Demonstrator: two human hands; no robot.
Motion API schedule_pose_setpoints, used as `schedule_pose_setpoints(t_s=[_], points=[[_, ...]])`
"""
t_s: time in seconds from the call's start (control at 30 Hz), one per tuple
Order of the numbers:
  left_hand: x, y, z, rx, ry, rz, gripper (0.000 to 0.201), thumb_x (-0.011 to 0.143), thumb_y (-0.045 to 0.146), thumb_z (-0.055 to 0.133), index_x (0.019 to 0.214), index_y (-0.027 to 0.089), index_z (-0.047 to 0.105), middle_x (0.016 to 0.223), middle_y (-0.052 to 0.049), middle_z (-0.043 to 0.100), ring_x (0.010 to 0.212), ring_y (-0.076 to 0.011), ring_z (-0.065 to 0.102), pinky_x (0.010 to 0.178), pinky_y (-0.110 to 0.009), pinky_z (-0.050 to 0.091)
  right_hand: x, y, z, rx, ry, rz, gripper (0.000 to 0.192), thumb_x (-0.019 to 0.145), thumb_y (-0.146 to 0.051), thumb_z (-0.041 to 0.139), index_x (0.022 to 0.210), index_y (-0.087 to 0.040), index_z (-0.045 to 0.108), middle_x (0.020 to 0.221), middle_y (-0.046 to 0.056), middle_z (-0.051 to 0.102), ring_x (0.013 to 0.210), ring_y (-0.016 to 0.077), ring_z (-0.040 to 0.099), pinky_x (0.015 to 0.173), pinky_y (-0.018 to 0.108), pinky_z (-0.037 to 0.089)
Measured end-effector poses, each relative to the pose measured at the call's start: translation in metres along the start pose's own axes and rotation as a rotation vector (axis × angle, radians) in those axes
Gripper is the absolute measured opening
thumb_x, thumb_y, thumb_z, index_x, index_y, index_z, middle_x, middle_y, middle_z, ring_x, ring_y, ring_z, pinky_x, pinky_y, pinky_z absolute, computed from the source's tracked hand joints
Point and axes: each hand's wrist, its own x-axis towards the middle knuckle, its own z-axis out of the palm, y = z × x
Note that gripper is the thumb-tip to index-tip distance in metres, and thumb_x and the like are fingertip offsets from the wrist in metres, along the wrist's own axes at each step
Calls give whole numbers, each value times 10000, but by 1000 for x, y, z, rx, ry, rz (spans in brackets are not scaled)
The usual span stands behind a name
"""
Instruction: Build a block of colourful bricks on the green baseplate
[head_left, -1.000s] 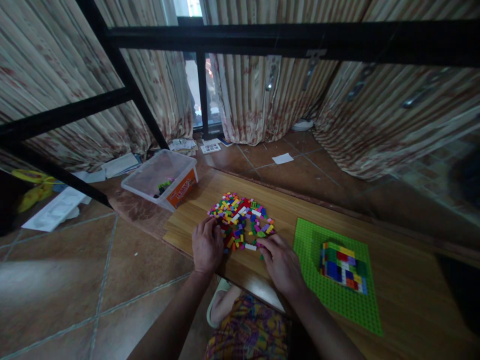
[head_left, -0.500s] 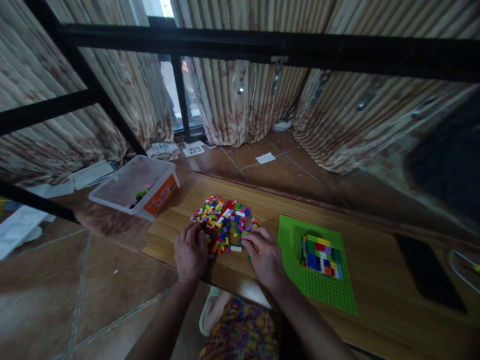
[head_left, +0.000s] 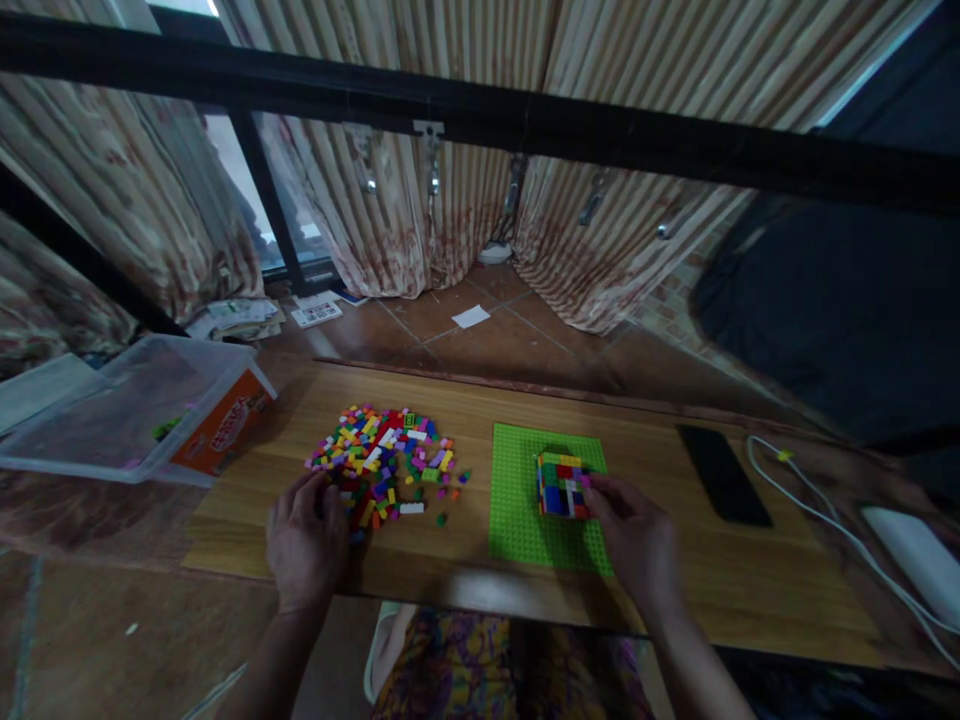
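My right hand (head_left: 634,530) is at the right side of a block built of many-coloured toy bricks (head_left: 561,490). Between its thumb and fingertips it pinches a small magenta brick (head_left: 586,482), close against that block. Underneath lies a green studded baseplate (head_left: 514,535). My left hand (head_left: 309,530) rests at the near left edge of a loose pile of small coloured bricks (head_left: 375,455). Its fingers are curled together, and whatever is in them is hidden.
The wooden table (head_left: 465,590) carries a black phone-like slab (head_left: 724,475) on the right. Beyond it lie a white cable (head_left: 825,510) and a white box-like object (head_left: 915,555). A clear plastic tub (head_left: 150,400) with an orange label stands at the left. A dark metal bar (head_left: 480,105) crosses ahead.
My right hand has moved from the brick pile rightward to the built block, with the magenta brick in its pinch. My left hand has stayed by the pile. The view has turned right.
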Motion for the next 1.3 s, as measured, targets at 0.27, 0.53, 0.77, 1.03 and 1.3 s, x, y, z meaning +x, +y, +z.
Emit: schedule_pose_setpoints(t_s=[0.27, 0.53, 0.77, 1.03, 1.3], points=[[0, 1, -1, 16, 1, -5, 351, 928, 364, 438, 1066, 140, 670, 1157, -140, 672, 1062, -296, 602, 950, -453, 482, 14, 8, -1, -371, 88, -176, 495, 876, -584, 487, 902, -157, 736, 839, 113, 738, 652, 205, 647, 623, 314, 462], [1, 1, -1, 21, 3, 9, 366, 929, 373, 431, 1065, 130, 669, 1145, -147, 676, 1044, -301, 606, 935, -449, 486, 12, 4, 3, -484, 104, -217, 391, 901, -488, 490, 902, -181, 732, 845, 91, 734, 691, 199, 634, 648, 304, 430], [0, 1, -1, 12, 4, 0, 353, 925, 377, 438, 1061, 144, 666, 1143, -135, 678, 1042, -294, 608, 938, -439, 483, 11, 4, 7, -589, 142, -237, 368, 908, -446, 477, 881, -187, 736, 826, 88, 728, 740, 218, 618, 667, 315, 403], [1, 2, -2, 7, -3, -4, 331, 916, 371, 444, 1036, 157, 666, 1141, -131, 676, 1053, -292, 605, 939, -438, 475, 12, 8, 7, -628, 147, -301, 327, 906, -418, 503, 872, -192, 737, 844, 83, 737, 754, 227, 611, 690, 324, 392], [-1, 2, -2, 4, -13, -19, 325, 908, 366, 460, 1062, 161, 659, 1156, -130, 666, 1070, -293, 595, 956, -446, 471, 11, 4, 8, -681, 185, -317, 272, 894, -347, 521, 824, -188, 730, 814, 89, 736, 768, 238, 594, 725, 341, 353]])
